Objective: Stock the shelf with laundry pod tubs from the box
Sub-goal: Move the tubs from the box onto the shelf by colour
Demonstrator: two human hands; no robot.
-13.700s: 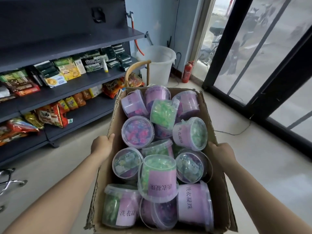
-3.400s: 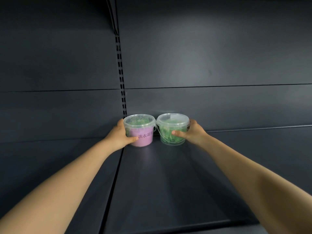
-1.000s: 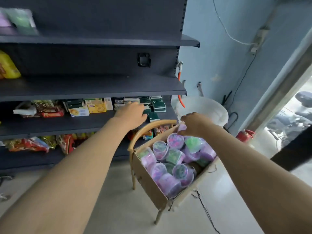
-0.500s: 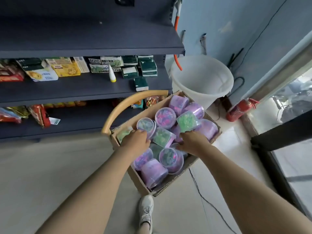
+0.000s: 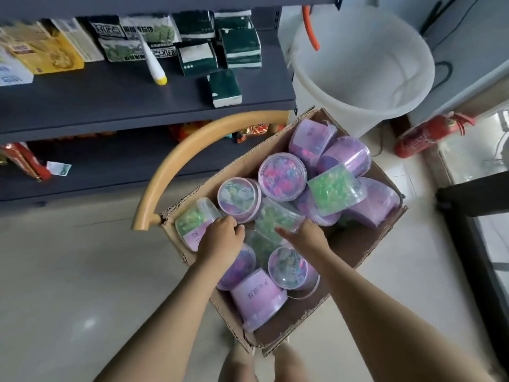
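A cardboard box (image 5: 355, 244) holds several clear laundry pod tubs with pink labels, lying at all angles. Both hands reach into its near-left part. My left hand (image 5: 220, 245) curls over a tub of green pods (image 5: 190, 224) lying against the box's left wall. My right hand (image 5: 305, 238) has its fingers and thumb around a tilted green-pod tub (image 5: 275, 217) in the middle. A tub of pink and blue pods (image 5: 282, 176) stands lid-up just behind. The dark shelf (image 5: 110, 100) runs along the upper left.
The box rests on a chair with a curved wooden back (image 5: 192, 153). A white bucket (image 5: 358, 64) stands behind the box, with a red fire extinguisher (image 5: 424, 133) on the floor to the right. Green packets (image 5: 223, 86) and snacks fill the shelf. A dark door frame (image 5: 473, 244) runs along the right.
The view has dropped closer over the box. My left hand has shifted left onto the tub by the box wall, and my right hand has closed on the tilted green tub.
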